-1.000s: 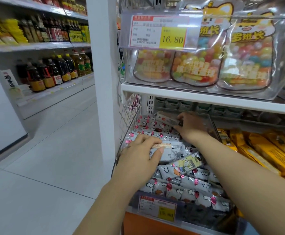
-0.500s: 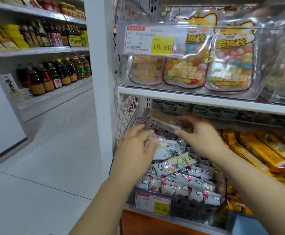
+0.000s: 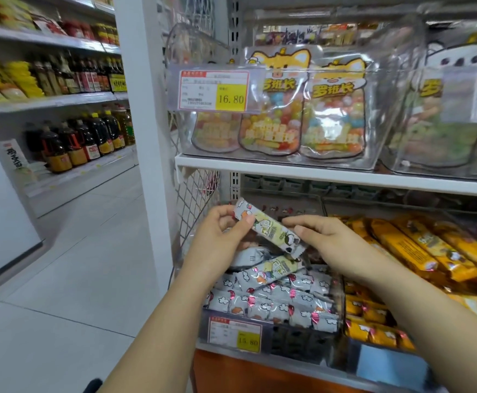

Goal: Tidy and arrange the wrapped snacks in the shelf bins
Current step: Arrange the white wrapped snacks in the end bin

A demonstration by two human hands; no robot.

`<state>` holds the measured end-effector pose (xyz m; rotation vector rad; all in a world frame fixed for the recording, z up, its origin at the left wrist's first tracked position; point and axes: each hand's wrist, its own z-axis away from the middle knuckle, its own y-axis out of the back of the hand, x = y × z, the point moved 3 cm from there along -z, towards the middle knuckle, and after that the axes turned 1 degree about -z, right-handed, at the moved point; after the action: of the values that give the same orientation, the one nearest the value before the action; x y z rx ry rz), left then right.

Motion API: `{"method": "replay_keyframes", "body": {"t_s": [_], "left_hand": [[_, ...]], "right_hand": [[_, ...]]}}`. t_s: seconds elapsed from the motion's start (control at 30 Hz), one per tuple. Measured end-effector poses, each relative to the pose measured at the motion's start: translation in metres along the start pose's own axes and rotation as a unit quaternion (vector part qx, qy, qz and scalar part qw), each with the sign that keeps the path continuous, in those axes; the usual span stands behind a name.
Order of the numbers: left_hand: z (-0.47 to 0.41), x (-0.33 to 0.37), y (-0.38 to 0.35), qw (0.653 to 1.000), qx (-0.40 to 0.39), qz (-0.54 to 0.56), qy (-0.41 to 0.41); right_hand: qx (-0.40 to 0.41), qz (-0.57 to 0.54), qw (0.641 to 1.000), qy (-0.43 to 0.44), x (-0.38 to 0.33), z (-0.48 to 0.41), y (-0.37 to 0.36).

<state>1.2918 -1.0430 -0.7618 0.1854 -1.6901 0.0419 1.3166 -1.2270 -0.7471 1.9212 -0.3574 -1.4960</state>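
A long grey-and-pale-yellow wrapped snack bar [image 3: 268, 228] is held above the clear plastic bin [image 3: 336, 321] on the lower shelf. My left hand [image 3: 217, 245] pinches its upper left end, and my right hand [image 3: 333, 245] pinches its lower right end. Below them the bin holds several grey wrapped snacks [image 3: 274, 302], with one more long bar [image 3: 271, 270] lying slantwise on top. The back of the bin is hidden behind my hands.
Yellow wrapped snacks [image 3: 407, 251] fill the bin to the right. A price tag [image 3: 234, 334] hangs on the bin front. The upper shelf [image 3: 316, 173] carries clear bins of candy bags [image 3: 274, 120]. A wire mesh panel [image 3: 197, 202] and white post [image 3: 143, 137] stand left; aisle floor beyond.
Both hands rose off the snack pile. The bar went from my right hand alone at the back of the bin to both hands above it. The camera view tilted up.
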Motion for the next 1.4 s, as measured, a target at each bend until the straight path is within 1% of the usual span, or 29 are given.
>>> {"method": "replay_keyframes", "body": {"t_s": [0.07,0.13,0.2,0.27,0.37,0.53,0.63,0.77,0.87,1.0,1.13,1.2,1.27,1.4], "left_hand": [[-0.005,0.002,0.0,0.999,0.024,0.039,0.007],[-0.013,0.004,0.002,0.997,0.06,0.036,-0.011],[-0.025,0.009,0.005,0.994,0.101,-0.023,-0.047],[-0.038,0.015,0.004,0.984,0.126,-0.105,-0.072],[-0.059,0.014,-0.011,0.979,0.108,-0.156,-0.074],[-0.086,0.01,-0.033,0.966,0.087,-0.23,-0.083],[-0.102,0.007,-0.038,0.956,0.076,-0.275,-0.072],[-0.117,-0.001,-0.044,0.953,0.041,-0.293,-0.069],[-0.123,-0.008,-0.046,0.95,0.026,-0.301,-0.073],[-0.129,-0.013,-0.045,0.967,-0.004,-0.246,-0.07],[-0.131,-0.008,-0.048,0.951,-0.027,-0.291,-0.098],[-0.132,-0.005,-0.048,0.934,-0.022,-0.338,-0.115],[-0.135,-0.003,-0.046,0.921,-0.026,-0.369,-0.125],[-0.138,-0.002,-0.049,0.92,-0.07,-0.363,-0.129]], "right_hand": [[0.02,0.005,1.0,0.008,-0.001,0.003,0.004],[0.067,0.065,0.996,0.014,0.002,0.004,0.013],[0.096,0.152,0.984,-0.004,0.009,-0.001,0.024],[0.091,0.206,0.974,-0.036,0.017,-0.011,0.029],[0.073,0.237,0.968,-0.049,0.025,-0.031,0.03],[0.055,0.244,0.965,-0.076,0.039,-0.062,0.025],[0.045,0.271,0.959,-0.066,0.044,-0.075,0.023],[0.041,0.348,0.936,-0.044,0.048,-0.094,0.02],[0.048,0.325,0.944,-0.038,0.052,-0.105,0.022],[0.029,0.326,0.944,-0.051,0.059,-0.117,0.02],[0.041,0.29,0.955,-0.039,0.065,-0.121,0.018],[0.043,0.267,0.962,-0.037,0.064,-0.117,0.02],[0.042,0.268,0.962,-0.031,0.062,-0.115,0.02],[0.04,0.283,0.958,-0.019,0.059,-0.114,0.019]]}}
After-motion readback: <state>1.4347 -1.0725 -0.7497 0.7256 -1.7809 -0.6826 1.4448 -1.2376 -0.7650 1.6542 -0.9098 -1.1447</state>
